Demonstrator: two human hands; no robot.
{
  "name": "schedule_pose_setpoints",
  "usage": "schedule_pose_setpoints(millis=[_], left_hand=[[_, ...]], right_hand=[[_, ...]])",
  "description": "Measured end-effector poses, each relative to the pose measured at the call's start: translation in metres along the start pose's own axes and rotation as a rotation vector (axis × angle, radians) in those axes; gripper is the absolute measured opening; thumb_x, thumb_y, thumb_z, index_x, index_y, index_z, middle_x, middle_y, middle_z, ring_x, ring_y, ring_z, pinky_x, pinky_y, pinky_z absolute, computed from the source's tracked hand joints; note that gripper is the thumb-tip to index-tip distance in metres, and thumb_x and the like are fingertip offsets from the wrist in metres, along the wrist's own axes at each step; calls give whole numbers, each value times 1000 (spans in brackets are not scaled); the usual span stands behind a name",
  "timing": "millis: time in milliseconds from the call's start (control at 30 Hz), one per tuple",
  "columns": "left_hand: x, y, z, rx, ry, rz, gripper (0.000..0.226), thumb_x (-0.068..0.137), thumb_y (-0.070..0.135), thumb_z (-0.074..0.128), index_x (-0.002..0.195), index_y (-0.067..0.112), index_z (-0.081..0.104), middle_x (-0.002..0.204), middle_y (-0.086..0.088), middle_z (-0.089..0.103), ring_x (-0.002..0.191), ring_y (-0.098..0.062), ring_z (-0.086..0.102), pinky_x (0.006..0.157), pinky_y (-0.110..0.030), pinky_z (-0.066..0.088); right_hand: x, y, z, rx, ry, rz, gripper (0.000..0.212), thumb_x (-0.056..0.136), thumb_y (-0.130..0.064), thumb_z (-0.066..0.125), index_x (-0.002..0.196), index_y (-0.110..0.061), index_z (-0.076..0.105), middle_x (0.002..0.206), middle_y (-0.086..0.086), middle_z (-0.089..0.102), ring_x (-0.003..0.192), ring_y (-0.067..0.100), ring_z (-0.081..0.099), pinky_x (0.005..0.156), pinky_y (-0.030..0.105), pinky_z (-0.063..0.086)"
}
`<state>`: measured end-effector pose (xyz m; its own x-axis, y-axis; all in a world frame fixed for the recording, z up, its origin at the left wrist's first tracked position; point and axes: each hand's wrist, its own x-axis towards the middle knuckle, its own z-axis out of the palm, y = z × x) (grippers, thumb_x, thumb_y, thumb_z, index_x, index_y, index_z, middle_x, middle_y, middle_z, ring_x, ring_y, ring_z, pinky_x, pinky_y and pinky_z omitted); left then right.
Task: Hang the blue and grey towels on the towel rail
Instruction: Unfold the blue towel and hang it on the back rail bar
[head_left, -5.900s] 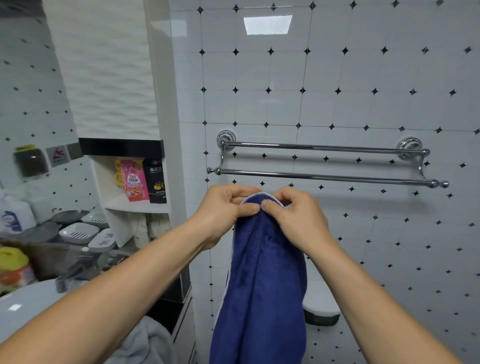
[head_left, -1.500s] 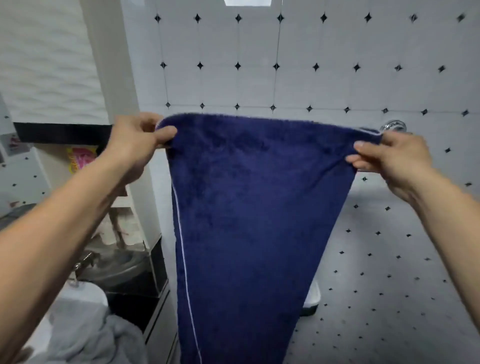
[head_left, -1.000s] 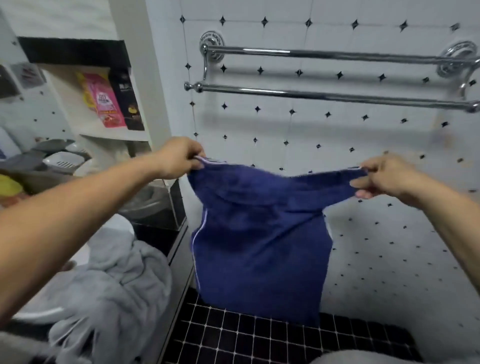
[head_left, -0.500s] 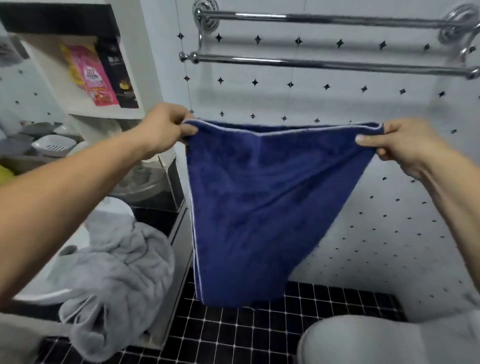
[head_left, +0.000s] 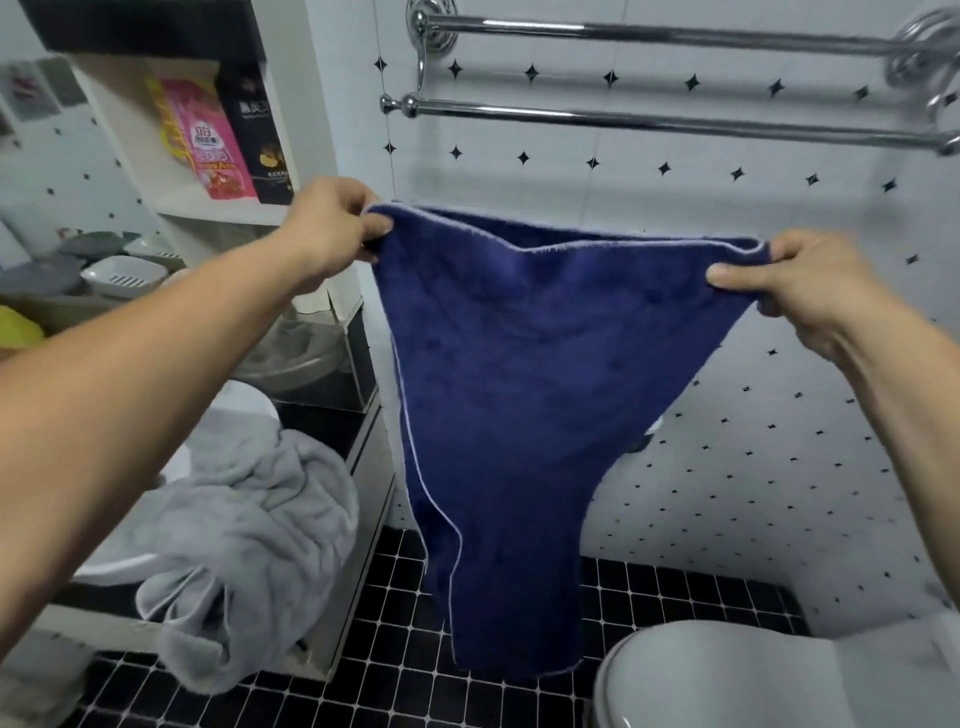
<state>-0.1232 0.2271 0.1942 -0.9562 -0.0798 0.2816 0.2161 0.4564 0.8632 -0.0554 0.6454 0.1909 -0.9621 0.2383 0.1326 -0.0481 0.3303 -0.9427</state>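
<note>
1. The grey towel (head_left: 249, 545) lies crumpled over the basin (head_left: 119, 556) edge at lower left.
2. The left hand (head_left: 327, 228) pinches the blue towel (head_left: 519, 395) at its top left corner, fingers curled on the cloth.
3. The blue towel hangs spread between both hands, below the towel rail (head_left: 649, 119) and apart from it.
4. The right hand (head_left: 800, 286) pinches the top right corner, thumb clamped on the hem.

Both arms outstretched, left grip (head_left: 332, 231) and right grip (head_left: 797, 283) wide apart, each pinching the blue towel (head_left: 519, 374)
</note>
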Motion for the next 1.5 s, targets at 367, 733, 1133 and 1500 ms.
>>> schedule_pose_setpoints(millis=[367,733,1133,1500], left_hand=[[0,-9,2,-70,59,-89,25,94,11,58,71,17,54,73,-3,53,65,-22,57,42,-28,56],[11,-9,8,-90,97,-90,28,96,10,55,70,15,48,74,-4,48,66,-21,54,48,-24,58],[17,-13,14,-74,90,-79,21,93,12,58,73,16,52,76,-2,53,70,-18,56,56,-28,61],[11,-12,16,-80,80,-124,22,96,13,54,75,17,51,78,-3,52,71,-22,56,60,-39,62]], right_hand=[[-7,-25,5,103,-32,-120,33,66,-21,86,64,-22,54,44,-16,53,36,1,37,38,18,24],[-8,-35,12,175,-80,-161,24,72,-17,81,69,-18,57,45,-16,54,37,0,35,40,16,23],[-4,-29,10,81,40,-148,43,70,-15,85,59,-22,45,37,-17,47,32,-2,37,36,13,27],[-23,-20,29,-141,-86,-53,47,61,-14,91,56,-20,44,50,2,41,34,6,33,39,18,24]])
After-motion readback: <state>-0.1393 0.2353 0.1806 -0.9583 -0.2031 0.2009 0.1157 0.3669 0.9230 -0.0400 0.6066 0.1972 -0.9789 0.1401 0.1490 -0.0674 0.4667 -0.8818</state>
